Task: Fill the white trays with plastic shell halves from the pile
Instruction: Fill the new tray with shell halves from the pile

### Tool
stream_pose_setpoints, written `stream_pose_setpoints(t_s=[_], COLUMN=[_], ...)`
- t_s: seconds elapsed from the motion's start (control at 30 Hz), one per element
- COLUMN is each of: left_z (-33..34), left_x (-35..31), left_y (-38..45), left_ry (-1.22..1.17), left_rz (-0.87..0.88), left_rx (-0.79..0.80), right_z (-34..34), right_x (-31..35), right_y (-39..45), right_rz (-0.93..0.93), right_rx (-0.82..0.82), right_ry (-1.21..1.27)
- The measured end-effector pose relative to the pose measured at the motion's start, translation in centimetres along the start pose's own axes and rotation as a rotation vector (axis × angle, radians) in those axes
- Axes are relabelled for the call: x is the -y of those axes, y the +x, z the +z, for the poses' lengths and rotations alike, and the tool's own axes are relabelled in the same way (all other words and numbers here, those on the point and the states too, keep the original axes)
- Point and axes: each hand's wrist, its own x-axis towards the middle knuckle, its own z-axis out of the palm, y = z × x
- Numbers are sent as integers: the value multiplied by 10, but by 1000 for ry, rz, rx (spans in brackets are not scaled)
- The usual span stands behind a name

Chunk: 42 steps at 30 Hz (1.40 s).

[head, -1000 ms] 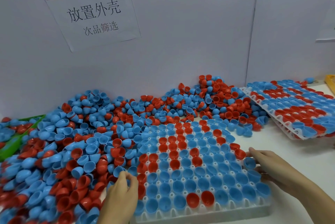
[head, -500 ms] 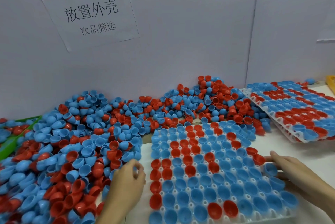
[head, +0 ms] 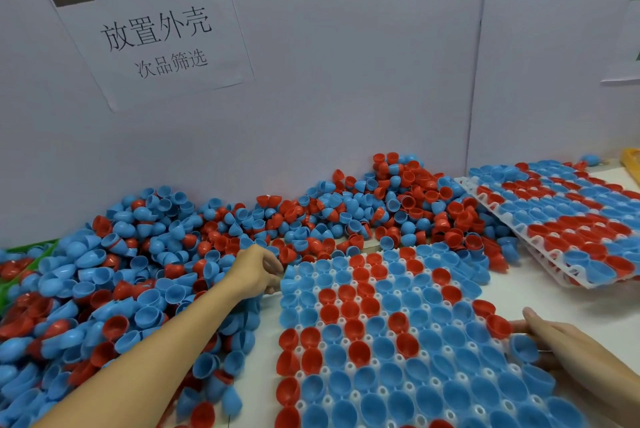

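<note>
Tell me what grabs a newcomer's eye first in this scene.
First, the huge pile of red and blue shell halves heaped against the wall across the left and back of the table. Next, the filled white tray in front, with the left hand at its far left corner and the right hand on its right edge. A stack of filled trays sits tilted at the right, and a paper sign hangs on the wall.

A white paper sheet (head: 152,36) taped to the wall (head: 346,81) reads "放置外壳" and, smaller beneath, "次品筛选".
</note>
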Motion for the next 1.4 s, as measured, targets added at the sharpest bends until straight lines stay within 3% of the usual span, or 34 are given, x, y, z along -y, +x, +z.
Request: stream_pose_setpoints(t_s=[0.2,0.53,0.83,1.4], left_z=[3,-4,-7,12], left_x=[6,-6,-7,-3], left_y=[6,11,13,7], left_ry=[-83,361,472,292], left_rz=[32,254,296,236], left_rx=[43,15,41,-7], right_z=[-2,-1,0,2], right_x=[-3,-5,-5,-1], right_y=[2,3,5,5], right_rz=[19,12,19,-8], right_rx=[56,71,54,11], right_ry=[20,34,42,8])
